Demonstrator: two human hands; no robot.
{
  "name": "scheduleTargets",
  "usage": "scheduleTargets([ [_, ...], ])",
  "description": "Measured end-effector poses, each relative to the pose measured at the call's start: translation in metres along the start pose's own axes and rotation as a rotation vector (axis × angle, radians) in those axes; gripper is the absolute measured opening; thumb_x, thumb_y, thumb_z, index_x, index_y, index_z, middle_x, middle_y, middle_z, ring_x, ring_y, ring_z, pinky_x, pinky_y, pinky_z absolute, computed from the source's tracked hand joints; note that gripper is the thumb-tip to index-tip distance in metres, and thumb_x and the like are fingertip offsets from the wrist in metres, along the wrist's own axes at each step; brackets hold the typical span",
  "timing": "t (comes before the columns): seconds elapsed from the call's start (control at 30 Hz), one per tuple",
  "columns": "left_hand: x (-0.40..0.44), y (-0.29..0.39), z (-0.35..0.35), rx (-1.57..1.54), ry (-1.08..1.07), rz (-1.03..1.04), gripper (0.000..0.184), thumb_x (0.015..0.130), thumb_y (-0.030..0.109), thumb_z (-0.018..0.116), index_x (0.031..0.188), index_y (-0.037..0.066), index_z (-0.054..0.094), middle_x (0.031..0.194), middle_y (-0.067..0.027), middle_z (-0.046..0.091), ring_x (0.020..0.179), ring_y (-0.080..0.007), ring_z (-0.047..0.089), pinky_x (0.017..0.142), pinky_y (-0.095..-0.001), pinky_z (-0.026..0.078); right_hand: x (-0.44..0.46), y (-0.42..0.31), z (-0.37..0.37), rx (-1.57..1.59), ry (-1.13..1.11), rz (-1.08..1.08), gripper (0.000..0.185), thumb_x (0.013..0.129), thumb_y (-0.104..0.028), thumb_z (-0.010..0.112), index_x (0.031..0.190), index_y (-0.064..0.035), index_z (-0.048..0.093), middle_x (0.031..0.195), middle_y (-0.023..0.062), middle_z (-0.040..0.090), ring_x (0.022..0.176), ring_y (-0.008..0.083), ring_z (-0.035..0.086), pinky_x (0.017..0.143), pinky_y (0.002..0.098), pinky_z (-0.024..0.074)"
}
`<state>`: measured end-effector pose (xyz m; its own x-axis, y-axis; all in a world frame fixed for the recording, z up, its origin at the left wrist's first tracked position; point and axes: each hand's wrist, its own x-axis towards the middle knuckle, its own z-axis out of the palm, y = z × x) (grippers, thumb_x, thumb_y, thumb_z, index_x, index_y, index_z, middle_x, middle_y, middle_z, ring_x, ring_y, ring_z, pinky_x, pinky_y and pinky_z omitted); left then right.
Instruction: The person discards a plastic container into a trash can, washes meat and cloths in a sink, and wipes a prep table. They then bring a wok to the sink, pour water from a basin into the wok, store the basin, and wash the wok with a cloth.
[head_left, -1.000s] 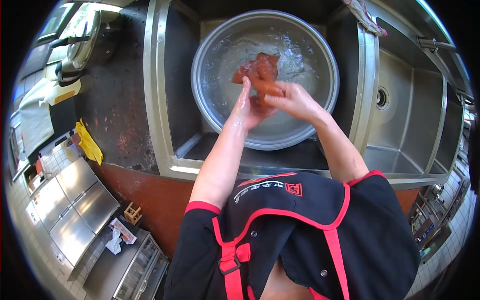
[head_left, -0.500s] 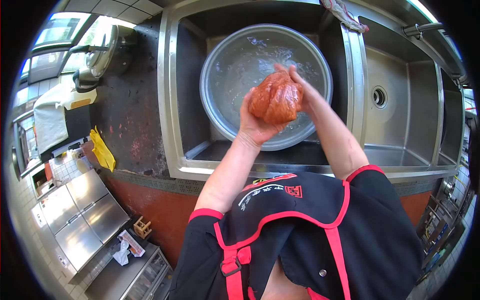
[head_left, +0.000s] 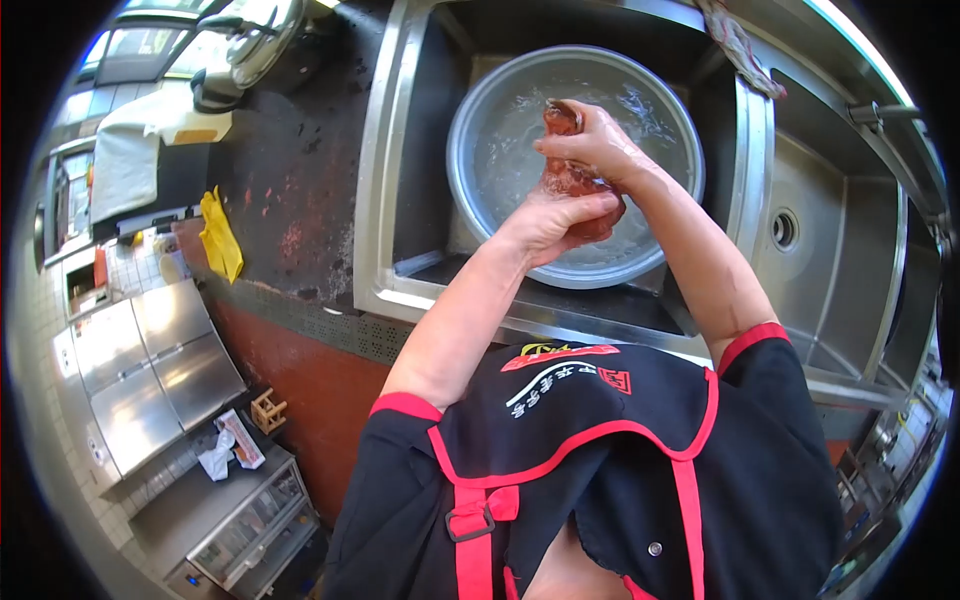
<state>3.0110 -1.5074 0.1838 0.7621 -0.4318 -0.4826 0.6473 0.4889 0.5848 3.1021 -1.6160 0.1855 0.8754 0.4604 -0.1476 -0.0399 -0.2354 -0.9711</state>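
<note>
A wet reddish-brown piece that looks like meat (head_left: 575, 182) is held in both hands over a large round metal basin (head_left: 473, 215) of water. My left hand (head_left: 555, 222) grips its lower part, with the thumb lying across the top. Higher up, my right hand (head_left: 595, 145) is wrapped round the narrower upper end. Parts of the piece are hidden behind my fingers. The basin stands in the left compartment of a steel sink (head_left: 375, 230), and its water is rippled.
On the right is a second sink compartment (head_left: 810, 260) with a drain. A cloth (head_left: 738, 50) hangs over the divider's far end. Left of the sink, a dark worktop (head_left: 290, 170) holds a yellow glove (head_left: 220, 237) at its edge and a pot (head_left: 265, 50) at the back.
The reddish piece, a rounded bundle half a second ago, is now stretched between my hands. My right hand has closed round its upper end. The whole view has shifted, with the sink further right.
</note>
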Motion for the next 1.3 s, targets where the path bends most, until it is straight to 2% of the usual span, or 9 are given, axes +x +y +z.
scheduleTargets([
  [0.13, 0.033, -0.015, -0.023, 0.511, 0.352, -0.095, 0.03, 0.067, 0.015, 0.078, 0.087, 0.013, 0.056, 0.074, -0.0006, 0.058, 0.062, -0.0091, 0.055, 0.048, -0.0246, 0.039, 0.01, 0.006, 0.032, -0.552, 0.058, 0.146, 0.024, 0.077, -0.015, 0.057, 0.099, -0.0035, 0.061, 0.096, 0.0201, 0.064, 0.093, 0.0365, 0.061, 0.079, 0.0421, 0.0477],
  [0.2, 0.06, -0.056, -0.049, 0.604, 0.486, 0.128, 0.033, 0.069, 0.023, 0.074, 0.092, 0.007, 0.058, 0.068, -0.0052, 0.061, 0.048, -0.0128, 0.052, 0.04, -0.0319, 0.041, 0.021, 0.065, 0.055, -0.66, 0.107, 0.168, 0.023, 0.085, -0.021, 0.052, 0.097, -0.0031, 0.058, 0.098, 0.0238, 0.062, 0.095, 0.0398, 0.059, 0.081, 0.0471, 0.0461],
  [0.33, 0.033, -0.057, -0.028, 0.564, 0.487, 0.042, 0.018, 0.075, 0.017, 0.064, 0.085, 0.006, 0.056, 0.054, -0.0033, 0.052, 0.04, -0.0115, 0.045, 0.036, -0.0277, 0.033, 0.018, 0.099, 0.045, -0.851, -0.214, 0.262, 0.058, 0.089, -0.035, 0.05, 0.134, -0.0027, 0.033, 0.125, 0.028, 0.048, 0.104, 0.0405, 0.056, 0.086, 0.045, 0.0453],
  [0.4, 0.024, -0.049, -0.036, 0.125, 0.279, -0.095, 0.012, 0.074, 0.015, 0.064, 0.08, 0.009, 0.056, 0.053, 0.0014, 0.049, 0.042, -0.0068, 0.041, 0.037, -0.0242, 0.028, 0.011, 0.049, 0.019, -0.011, -0.362, 0.591, 0.077, 0.088, -0.048, 0.051, 0.143, -0.0052, 0.018, 0.141, 0.0236, 0.033, 0.111, 0.0369, 0.051, 0.089, 0.043, 0.0438],
  [0.6, 0.007, -0.032, 0.006, -0.588, -0.614, -0.192, 0.045, 0.081, 0.032, 0.055, 0.116, 0.004, 0.052, 0.104, -0.0234, 0.061, 0.085, -0.0236, 0.063, 0.058, -0.0285, 0.052, -0.022, -0.017, -0.009, 0.863, -0.739, -0.03, 0.076, 0.085, -0.068, 0.036, 0.144, -0.0225, 0.023, 0.146, 0.0141, 0.027, 0.127, 0.0412, 0.035, 0.098, 0.0597, 0.0317],
  [0.73, -0.012, -0.003, 0.044, -0.766, -0.756, -0.065, 0.055, 0.081, 0.032, 0.053, 0.127, 0.003, 0.043, 0.116, -0.027, 0.054, 0.105, -0.0375, 0.057, 0.079, -0.0433, 0.054, -0.046, -0.032, -0.001, 1.412, -0.659, -0.503, 0.061, 0.085, -0.051, 0.055, 0.133, -0.0162, 0.04, 0.121, 0.0084, 0.051, 0.112, 0.0358, 0.048, 0.094, 0.0626, 0.0353],
  [0.87, -0.026, 0.027, 0.061, -0.597, -0.788, 0.099, 0.052, 0.084, 0.03, 0.057, 0.125, 0.0, 0.044, 0.118, -0.0273, 0.052, 0.11, -0.0444, 0.052, 0.088, -0.055, 0.047, -0.049, -0.068, -0.02, 1.276, -0.402, -0.373, 0.014, 0.091, -0.022, 0.053, 0.094, -0.0113, 0.045, 0.083, 0.0011, 0.043, 0.073, 0.0162, 0.046, 0.081, 0.0439, 0.0459],
  [1.03, -0.027, 0.04, 0.052, -0.382, -0.559, 0.019, 0.036, 0.078, 0.019, 0.07, 0.104, 0.0, 0.055, 0.088, -0.0183, 0.064, 0.071, -0.0234, 0.064, 0.059, -0.0366, 0.056, -0.034, -0.079, -0.039, 0.8, -0.228, -0.128, 0.01, 0.093, -0.014, 0.047, 0.099, -0.0056, 0.047, 0.074, 0.0037, 0.044, 0.059, 0.0139, 0.047, 0.061, 0.0342, 0.0477],
  [1.3, -0.006, 0.03, 0.046, -0.076, -0.073, 0.149, 0.029, 0.062, -0.01, 0.068, 0.083, 0.006, 0.055, 0.058, -0.0047, 0.053, 0.045, -0.0136, 0.052, 0.036, -0.0252, 0.038, -0.01, -0.074, -0.026, 0.279, -0.139, 0.034, 0.014, 0.088, -0.002, 0.05, 0.097, 0.0048, 0.058, 0.058, 0.0025, 0.05, 0.049, 0.0078, 0.048, 0.05, 0.0216, 0.0406],
])
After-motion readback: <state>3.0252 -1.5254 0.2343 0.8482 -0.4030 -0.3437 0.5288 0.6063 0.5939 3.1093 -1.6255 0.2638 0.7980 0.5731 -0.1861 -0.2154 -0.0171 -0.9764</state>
